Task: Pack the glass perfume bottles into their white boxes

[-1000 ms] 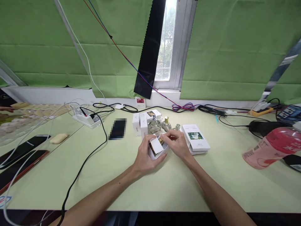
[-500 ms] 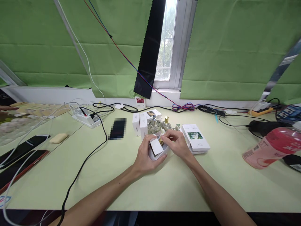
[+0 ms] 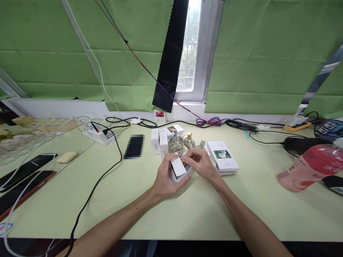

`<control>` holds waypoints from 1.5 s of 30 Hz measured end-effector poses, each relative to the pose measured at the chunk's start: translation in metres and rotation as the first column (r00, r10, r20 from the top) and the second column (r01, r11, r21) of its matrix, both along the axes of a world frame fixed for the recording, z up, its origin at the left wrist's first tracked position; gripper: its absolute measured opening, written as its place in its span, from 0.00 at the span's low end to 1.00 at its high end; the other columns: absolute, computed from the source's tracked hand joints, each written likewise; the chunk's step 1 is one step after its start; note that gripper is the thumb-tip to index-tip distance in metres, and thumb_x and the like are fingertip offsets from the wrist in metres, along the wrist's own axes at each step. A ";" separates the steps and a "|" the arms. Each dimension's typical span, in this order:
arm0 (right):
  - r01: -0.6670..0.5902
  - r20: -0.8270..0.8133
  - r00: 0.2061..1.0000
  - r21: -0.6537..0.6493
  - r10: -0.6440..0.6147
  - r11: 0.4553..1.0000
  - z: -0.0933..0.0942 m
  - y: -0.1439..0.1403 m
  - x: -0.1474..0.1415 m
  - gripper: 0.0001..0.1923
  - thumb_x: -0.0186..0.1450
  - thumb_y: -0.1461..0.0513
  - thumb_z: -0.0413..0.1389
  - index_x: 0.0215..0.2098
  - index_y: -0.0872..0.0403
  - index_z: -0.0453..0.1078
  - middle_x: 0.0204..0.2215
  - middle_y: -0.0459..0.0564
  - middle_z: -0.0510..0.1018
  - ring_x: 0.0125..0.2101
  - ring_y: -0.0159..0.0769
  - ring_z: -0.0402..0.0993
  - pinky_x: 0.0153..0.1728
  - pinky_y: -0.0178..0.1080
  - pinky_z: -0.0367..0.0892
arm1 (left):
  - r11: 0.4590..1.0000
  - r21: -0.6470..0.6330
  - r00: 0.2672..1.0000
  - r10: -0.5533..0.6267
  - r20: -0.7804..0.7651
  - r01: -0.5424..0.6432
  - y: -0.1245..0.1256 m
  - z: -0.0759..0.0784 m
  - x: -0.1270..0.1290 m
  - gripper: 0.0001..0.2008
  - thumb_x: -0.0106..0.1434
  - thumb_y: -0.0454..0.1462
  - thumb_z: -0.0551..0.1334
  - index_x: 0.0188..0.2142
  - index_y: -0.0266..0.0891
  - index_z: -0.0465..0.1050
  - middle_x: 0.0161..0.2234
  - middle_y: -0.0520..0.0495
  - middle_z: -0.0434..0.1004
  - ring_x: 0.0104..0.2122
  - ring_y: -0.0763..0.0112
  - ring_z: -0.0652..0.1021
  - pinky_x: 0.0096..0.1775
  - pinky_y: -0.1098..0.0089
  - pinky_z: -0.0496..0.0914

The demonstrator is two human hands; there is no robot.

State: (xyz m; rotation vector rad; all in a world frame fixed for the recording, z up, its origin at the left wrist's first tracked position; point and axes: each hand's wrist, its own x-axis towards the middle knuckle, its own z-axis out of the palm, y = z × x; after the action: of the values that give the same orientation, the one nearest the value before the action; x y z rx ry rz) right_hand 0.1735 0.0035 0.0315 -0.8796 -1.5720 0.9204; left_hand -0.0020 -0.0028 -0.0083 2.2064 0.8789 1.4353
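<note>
My left hand [image 3: 163, 180] is wrapped round a small white carton [image 3: 179, 168], which is tilted with its top flap up. In the carton's mouth shows the gold cap of a perfume bottle [image 3: 183, 162]; the rest of that bottle is hidden. My right hand [image 3: 201, 163] has its thumb and fingers pinched at this gold cap. Just behind my hands stand a clear perfume bottle [image 3: 175, 143] with a silver cap, a gold-capped bottle [image 3: 189, 141] and a third bottle [image 3: 202, 145], partly covered by my right hand.
White cartons [image 3: 163, 141] stand behind the left hand. A flat white box [image 3: 223, 157] with a flower picture lies at the right. Further right leans a pink drink bottle [image 3: 302, 171]. Phones [image 3: 24, 185], a power strip [image 3: 98, 135] and a black cable [image 3: 92, 192] occupy the left.
My hands and the carton have barely moved, with only a slight shift of the right fingers. Another person's hand at the far left edge has left the view.
</note>
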 end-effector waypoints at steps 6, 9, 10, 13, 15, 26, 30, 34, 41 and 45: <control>-0.027 -0.005 1.000 -0.008 0.027 1.000 0.002 0.000 0.001 0.13 0.61 0.57 0.60 0.22 0.53 0.68 0.22 0.43 0.72 0.26 0.32 0.67 0.28 0.34 0.64 | 1.000 0.006 1.000 0.005 -0.005 -0.005 -0.001 0.000 0.000 0.33 0.54 0.40 0.72 0.55 0.44 0.59 0.47 0.42 0.71 0.43 0.58 0.77 0.45 0.56 0.74; -0.054 0.000 0.999 -0.023 0.054 0.998 0.002 0.001 0.002 0.12 0.61 0.58 0.60 0.22 0.53 0.69 0.23 0.44 0.74 0.27 0.33 0.69 0.29 0.35 0.64 | 1.000 -0.005 1.000 0.005 -0.005 -0.005 -0.001 0.000 0.000 0.33 0.54 0.40 0.72 0.55 0.44 0.59 0.47 0.42 0.72 0.43 0.58 0.77 0.45 0.56 0.74; -0.061 0.005 0.998 -0.031 0.061 0.998 0.002 0.001 0.003 0.12 0.61 0.58 0.60 0.22 0.53 0.69 0.23 0.45 0.74 0.27 0.33 0.69 0.29 0.35 0.64 | 1.000 -0.007 1.000 0.004 -0.004 -0.004 -0.001 0.000 0.000 0.33 0.54 0.40 0.72 0.55 0.44 0.60 0.46 0.43 0.72 0.43 0.58 0.77 0.45 0.56 0.73; -0.081 0.017 0.996 -0.043 0.082 0.996 0.003 0.002 0.003 0.12 0.60 0.58 0.61 0.21 0.53 0.69 0.23 0.46 0.74 0.27 0.33 0.68 0.29 0.36 0.64 | 1.000 0.001 1.000 -0.006 -0.002 0.006 -0.001 0.001 0.001 0.33 0.54 0.40 0.72 0.55 0.44 0.60 0.46 0.43 0.72 0.42 0.58 0.77 0.44 0.57 0.73; -0.092 0.022 0.995 -0.042 0.093 0.995 0.004 0.002 0.004 0.12 0.59 0.58 0.61 0.21 0.53 0.68 0.23 0.46 0.74 0.28 0.33 0.68 0.30 0.36 0.64 | 1.000 0.011 1.000 -0.016 -0.002 0.016 -0.001 0.002 0.001 0.33 0.54 0.39 0.72 0.55 0.44 0.60 0.46 0.43 0.72 0.43 0.58 0.77 0.44 0.57 0.74; -0.135 0.020 0.990 -0.078 0.137 0.988 0.006 0.003 0.008 0.11 0.59 0.59 0.61 0.21 0.53 0.68 0.24 0.45 0.73 0.28 0.33 0.67 0.30 0.36 0.63 | 1.000 0.003 1.000 -0.022 0.001 0.022 -0.002 0.001 0.001 0.33 0.53 0.39 0.73 0.55 0.44 0.60 0.46 0.43 0.71 0.42 0.59 0.77 0.44 0.58 0.73; -0.134 0.032 0.990 -0.072 0.136 0.988 0.008 0.002 0.008 0.11 0.59 0.58 0.61 0.21 0.54 0.69 0.24 0.45 0.74 0.28 0.33 0.67 0.30 0.36 0.63 | 1.000 -0.004 1.000 -0.026 -0.005 0.026 -0.002 0.001 0.001 0.33 0.53 0.39 0.72 0.55 0.44 0.59 0.46 0.43 0.71 0.43 0.58 0.77 0.44 0.57 0.73; -0.110 0.065 0.991 -0.059 0.114 0.992 0.009 0.001 0.007 0.12 0.60 0.58 0.60 0.21 0.54 0.68 0.23 0.45 0.73 0.27 0.32 0.66 0.29 0.36 0.62 | 1.000 0.003 1.000 -0.029 0.001 0.029 -0.002 0.002 0.001 0.33 0.53 0.39 0.72 0.55 0.44 0.60 0.46 0.43 0.71 0.43 0.57 0.77 0.45 0.57 0.73; -0.050 0.147 0.988 -0.013 0.052 0.999 0.008 -0.001 0.004 0.15 0.63 0.57 0.57 0.21 0.53 0.66 0.21 0.43 0.69 0.24 0.30 0.61 0.26 0.34 0.57 | 0.999 -0.003 0.999 -0.032 0.009 0.032 -0.001 0.001 0.001 0.33 0.53 0.39 0.72 0.55 0.43 0.60 0.46 0.43 0.72 0.43 0.57 0.78 0.45 0.57 0.73; -0.035 0.175 0.984 0.038 0.028 0.999 0.006 -0.001 0.003 0.19 0.67 0.56 0.55 0.20 0.54 0.64 0.19 0.42 0.67 0.23 0.29 0.60 0.25 0.34 0.55 | 0.999 0.008 0.999 -0.038 0.012 0.037 -0.001 0.001 0.002 0.33 0.53 0.39 0.72 0.55 0.44 0.60 0.46 0.43 0.72 0.43 0.57 0.78 0.45 0.56 0.73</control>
State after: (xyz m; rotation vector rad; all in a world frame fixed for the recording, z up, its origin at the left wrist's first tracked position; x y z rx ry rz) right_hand 0.1770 0.0022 0.0379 -0.9283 -1.7533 0.8487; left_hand -0.0001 -0.0034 -0.0070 2.2057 0.8252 1.4351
